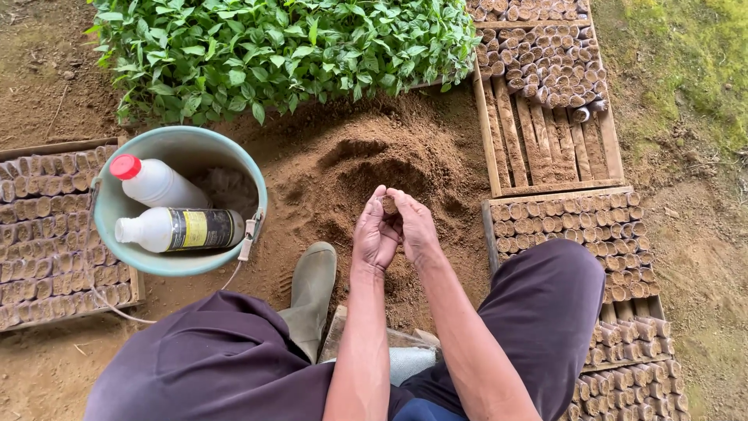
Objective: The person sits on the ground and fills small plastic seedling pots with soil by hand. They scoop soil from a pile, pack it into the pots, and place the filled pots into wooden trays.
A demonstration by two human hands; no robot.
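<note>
I find both my left hand (375,238) and right hand (414,226) clamped, fingertips together, on a small brown soil-filled paper tube (389,205) held above the loose brown soil heap (366,168), which I judge light, crumbly, best gripped around its sides.

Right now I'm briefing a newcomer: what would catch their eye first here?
Both hands, the left hand and right hand, meet mid-frame around a small soil-filled pot over a heap of loose soil. To their left sits a pale green bucket holding two white bottles. Leafy seedlings crowd the top.
</note>
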